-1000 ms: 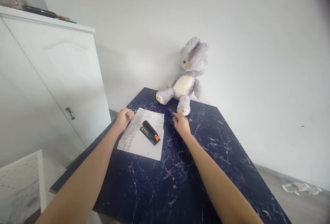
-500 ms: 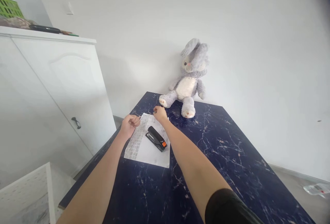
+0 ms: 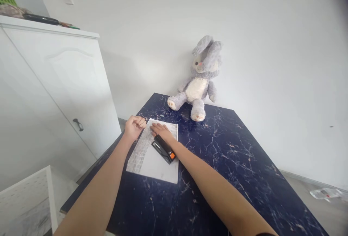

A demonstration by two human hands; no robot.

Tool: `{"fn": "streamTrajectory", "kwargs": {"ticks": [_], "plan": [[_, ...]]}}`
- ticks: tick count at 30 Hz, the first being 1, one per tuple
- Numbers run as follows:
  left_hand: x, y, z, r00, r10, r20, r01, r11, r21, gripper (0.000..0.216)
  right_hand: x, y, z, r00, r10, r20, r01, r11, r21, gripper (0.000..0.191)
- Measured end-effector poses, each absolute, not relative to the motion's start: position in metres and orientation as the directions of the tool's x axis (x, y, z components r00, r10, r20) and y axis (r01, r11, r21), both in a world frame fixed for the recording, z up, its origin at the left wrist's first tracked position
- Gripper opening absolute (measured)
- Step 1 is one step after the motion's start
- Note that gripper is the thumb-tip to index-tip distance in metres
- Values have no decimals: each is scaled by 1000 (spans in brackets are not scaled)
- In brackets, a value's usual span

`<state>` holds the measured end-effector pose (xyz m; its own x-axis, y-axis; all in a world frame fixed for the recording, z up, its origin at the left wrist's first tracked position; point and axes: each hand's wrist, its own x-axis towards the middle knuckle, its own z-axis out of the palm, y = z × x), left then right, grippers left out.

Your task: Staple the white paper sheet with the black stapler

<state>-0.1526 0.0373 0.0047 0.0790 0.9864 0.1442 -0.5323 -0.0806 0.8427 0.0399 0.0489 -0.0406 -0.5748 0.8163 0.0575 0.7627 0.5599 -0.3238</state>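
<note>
Our R hand (image 3: pixel 162 132) moved onto the paper (image 3: pixel 150 161), fingers flat, gripping nothing, L hand (image 3: pixel 135 127) curled shut, contents we can't tell; paper's prob. limp & light, hold edges.

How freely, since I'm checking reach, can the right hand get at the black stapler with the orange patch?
Probably yes: the right hand lies flat on the printed white paper sheet, close beside the stapler, with nothing visible covering it.

Table (image 3: pixel 223 156): dark blue top, pale marble-like veining, was visible.
Paper sheet (image 3: pixel 161 170): lay on the tabletop, grey print down its left side.
Plush rabbit (image 3: pixel 196 89): sat at the far edge.
Small pale piece (image 3: pixel 162 115): lay beyond the paper.
</note>
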Motion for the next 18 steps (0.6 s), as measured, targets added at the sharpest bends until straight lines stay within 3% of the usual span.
{"fn": "streamTrajectory", "kwargs": {"ticks": [6, 13, 18], "plan": [[-152, 36, 9, 83, 982, 172, -552, -98, 828, 41, 70, 4, -37, -560, 822, 103, 761, 559, -328, 48], [-150, 38, 7, 152, 977, 149, -528, -47, 848, 41, 182, -39, -38, -519, 844, 138, 790, 535, -300, 47], [-140, 37, 4, 243, 953, 181, -406, -69, 911, 40, 223, -63, -38, -480, 866, 138, 804, 498, -326, 47]]}}
